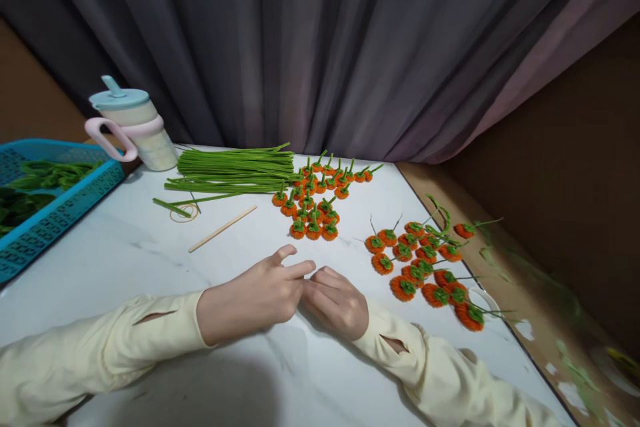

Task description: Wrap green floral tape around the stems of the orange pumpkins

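My left hand (255, 297) and my right hand (340, 303) meet low over the white table, fingertips touching or nearly so. Some left fingers stick out while the others curl inward toward the right hand. The right hand's fingers are folded closed. Whatever lies between the fingertips is hidden. Beyond them stands a group of small orange pumpkin-like pieces (313, 230) with upright green stems. To the right, more orange pieces (404, 288) with green tops lie loosely spread, several with thin wires sticking out.
Green fuzzy stems (235, 170) lie bundled at the back, near a wooden stick (223, 229) and a rubber band (184, 213). A tumbler (155, 147) with a pink handle stands back left. A blue basket (65, 213) holds green pieces. Grey curtains (300, 47) hang behind.
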### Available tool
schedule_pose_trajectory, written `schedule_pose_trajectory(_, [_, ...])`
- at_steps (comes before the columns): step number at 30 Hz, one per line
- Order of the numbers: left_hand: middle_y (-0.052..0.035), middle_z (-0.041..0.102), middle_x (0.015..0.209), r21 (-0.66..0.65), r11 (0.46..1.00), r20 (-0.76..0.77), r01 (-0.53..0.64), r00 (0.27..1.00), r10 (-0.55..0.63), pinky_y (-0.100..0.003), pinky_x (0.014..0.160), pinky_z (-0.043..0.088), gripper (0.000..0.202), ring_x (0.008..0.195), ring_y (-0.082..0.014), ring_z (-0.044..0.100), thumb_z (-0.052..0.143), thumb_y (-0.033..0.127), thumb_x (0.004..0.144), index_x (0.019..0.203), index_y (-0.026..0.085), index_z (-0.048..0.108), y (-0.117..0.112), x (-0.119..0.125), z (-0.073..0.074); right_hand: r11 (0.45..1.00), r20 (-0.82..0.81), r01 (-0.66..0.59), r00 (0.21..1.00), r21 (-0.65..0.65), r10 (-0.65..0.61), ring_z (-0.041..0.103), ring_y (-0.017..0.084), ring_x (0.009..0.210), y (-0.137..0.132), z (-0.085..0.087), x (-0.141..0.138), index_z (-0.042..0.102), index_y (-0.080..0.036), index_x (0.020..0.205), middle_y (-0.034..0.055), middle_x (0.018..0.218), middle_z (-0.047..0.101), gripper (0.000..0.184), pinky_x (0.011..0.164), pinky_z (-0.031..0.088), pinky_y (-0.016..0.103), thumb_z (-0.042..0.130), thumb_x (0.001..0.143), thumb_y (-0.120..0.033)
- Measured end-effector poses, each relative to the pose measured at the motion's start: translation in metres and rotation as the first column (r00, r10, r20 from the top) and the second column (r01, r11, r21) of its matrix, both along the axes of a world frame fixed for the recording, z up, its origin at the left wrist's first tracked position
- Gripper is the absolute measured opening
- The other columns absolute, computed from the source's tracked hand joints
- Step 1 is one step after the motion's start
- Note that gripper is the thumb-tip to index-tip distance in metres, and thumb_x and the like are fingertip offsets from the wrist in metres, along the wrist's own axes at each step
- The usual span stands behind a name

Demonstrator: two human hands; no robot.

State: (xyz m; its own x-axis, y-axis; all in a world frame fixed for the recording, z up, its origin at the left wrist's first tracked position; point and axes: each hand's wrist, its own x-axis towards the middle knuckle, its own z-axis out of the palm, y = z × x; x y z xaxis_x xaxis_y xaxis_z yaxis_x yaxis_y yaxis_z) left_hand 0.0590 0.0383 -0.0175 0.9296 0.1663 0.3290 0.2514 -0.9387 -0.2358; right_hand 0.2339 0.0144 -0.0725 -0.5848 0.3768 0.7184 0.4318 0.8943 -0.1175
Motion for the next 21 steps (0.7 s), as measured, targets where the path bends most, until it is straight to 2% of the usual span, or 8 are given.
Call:
schedule_pose_trajectory(7, [-0.0009,0.056,0.06,0.046,0.998,-0.12,0.037,0.992,-0.031,-0.037,0.088,0.027,0.019,0.088,-0.017,0.047,0.059,0.011,0.08,0.062,0.014,0.059,0.001,-0.004,-0.004,0.999,0.014,0.042,0.999,-0.029,-0.041,0.046,0.016,0.062,-0.002,-0.001,0.001,0.056,-0.008,0.084,0.0081,0.064,0.059,0.014,0.054,0.036,0.029,0.043,0.088,-0.004])
schedule_pose_trajectory(13, [-0.0007,0.057,0.059,-0.038,0.999,-0.074,0.003,0.997,-0.006,-0.036,0.087,0.026,0.024,0.089,-0.0169,0.049,0.064,0.009,0.077,0.056,0.015,0.053,0.005,-0.004,0.0,0.999,-0.024,0.004,1.0,0.042,-0.003,0.046,0.016,0.061,-0.001,0.001,0.002,0.054,-0.005,0.098,0.009,0.067,0.061,0.015,0.053,0.035,0.03,0.046,0.086,-0.002])
schedule_pose_trajectory(17, [-0.0005,0.058,0.059,-0.001,0.999,-0.058,-0.042,0.997,0.041,-0.036,0.087,0.026,0.023,0.096,-0.0186,0.051,0.063,0.014,0.079,0.059,0.015,0.053,0.007,-0.005,0.005,1.0,-0.037,0.014,0.999,0.014,-0.013,0.045,0.016,0.06,0.0,0.001,0.003,0.054,-0.005,0.099,0.01,0.069,0.063,0.015,0.052,0.035,0.03,0.046,0.086,-0.003])
schedule_pose_trajectory(21, [-0.0008,0.06,0.062,0.066,0.996,-0.016,-0.059,0.998,0.061,-0.036,0.09,0.026,0.019,0.101,-0.0174,0.051,0.054,0.006,0.082,0.065,0.015,0.054,0.006,-0.005,0.008,1.0,-0.048,0.009,0.999,-0.018,-0.01,0.043,0.016,0.06,0.0,0.001,0.003,0.056,-0.005,0.094,0.0096,0.067,0.062,0.016,0.051,0.034,0.03,0.044,0.085,-0.001])
